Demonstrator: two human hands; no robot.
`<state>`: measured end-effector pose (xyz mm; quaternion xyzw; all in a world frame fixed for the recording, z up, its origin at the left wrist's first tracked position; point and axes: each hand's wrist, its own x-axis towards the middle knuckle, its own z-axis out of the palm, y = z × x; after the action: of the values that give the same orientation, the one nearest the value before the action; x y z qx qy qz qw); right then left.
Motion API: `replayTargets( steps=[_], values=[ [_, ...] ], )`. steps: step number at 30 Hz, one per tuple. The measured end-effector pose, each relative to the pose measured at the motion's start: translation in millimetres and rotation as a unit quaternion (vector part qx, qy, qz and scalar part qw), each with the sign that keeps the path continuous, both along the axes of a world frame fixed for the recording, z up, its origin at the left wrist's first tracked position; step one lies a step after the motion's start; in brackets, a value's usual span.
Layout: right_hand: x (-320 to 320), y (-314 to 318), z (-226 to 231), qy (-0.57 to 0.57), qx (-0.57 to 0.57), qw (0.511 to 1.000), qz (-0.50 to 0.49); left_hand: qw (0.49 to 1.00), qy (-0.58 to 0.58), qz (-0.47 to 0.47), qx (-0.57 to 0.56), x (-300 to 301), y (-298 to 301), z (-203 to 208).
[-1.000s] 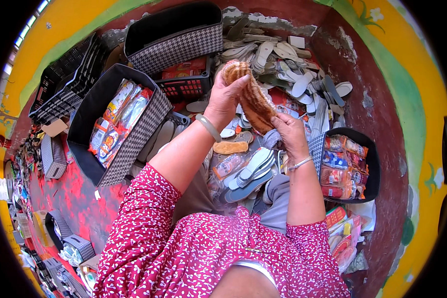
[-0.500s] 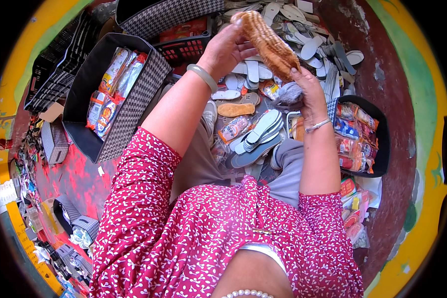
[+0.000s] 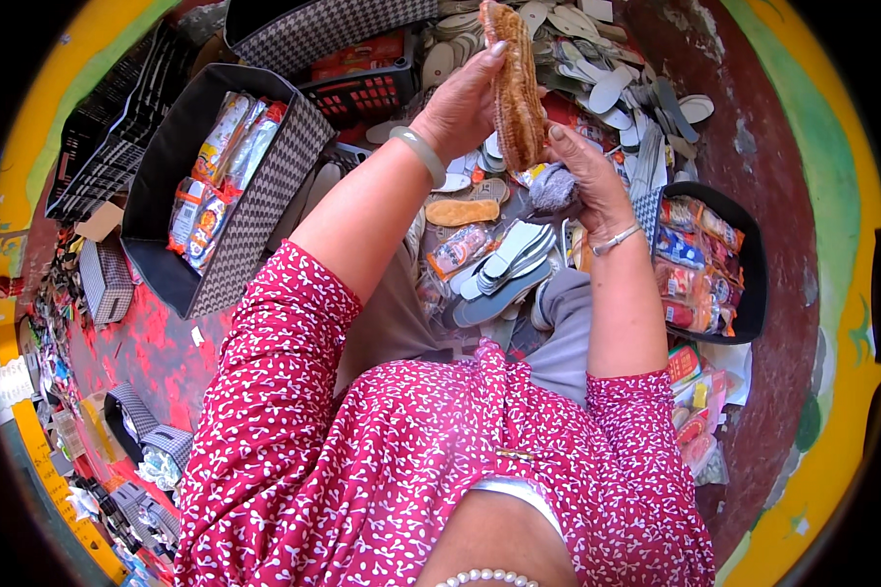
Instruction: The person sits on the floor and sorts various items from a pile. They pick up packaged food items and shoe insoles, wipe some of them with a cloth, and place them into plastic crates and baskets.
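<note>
Held up in front of me is a stack of fluffy brown insoles, nearly upright, its ribbed edges showing. My left hand grips its left side, thumb against the edge. My right hand is at its lower end, thumb and fingers apart; a fuzzy grey wad rests at its fingers, and whether it is gripped is unclear. Below, a single tan insole lies flat near a packaged pair. White and grey insoles are stacked between my legs.
A black-lined houndstooth box with packaged insoles stands at left. Another box full of packages is at right. Loose pale insoles pile up at the far side, beside a black crate with red packages.
The brown stack has turned more upright, its ribbed edge now facing me. My left hand has moved down and right along it; my right hand has shifted slightly left and down, its hold loosened.
</note>
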<state>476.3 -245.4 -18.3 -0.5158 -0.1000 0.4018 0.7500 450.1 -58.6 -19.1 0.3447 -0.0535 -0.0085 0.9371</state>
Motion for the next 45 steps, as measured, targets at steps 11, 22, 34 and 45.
replayTargets(
  steps=[11, 22, 34, 45],
  values=[
    [-9, 15, -3, -0.185, -0.113, 0.976, 0.009, 0.995, 0.077, 0.064, 0.025, 2, -15, -2],
    [1, 12, -14, -0.043, 0.017, 0.998, -0.045, 0.998, 0.039, 0.015, -0.046, 4, -12, -2],
    [48, -45, -18, 0.062, 0.028, 0.963, -0.262, 0.998, 0.049, 0.027, -0.015, 0, -11, 2],
    [-14, -4, 39, -0.386, 0.015, 0.882, -0.269, 0.998, 0.045, -0.05, 0.02, -9, -14, 9]
  ],
)
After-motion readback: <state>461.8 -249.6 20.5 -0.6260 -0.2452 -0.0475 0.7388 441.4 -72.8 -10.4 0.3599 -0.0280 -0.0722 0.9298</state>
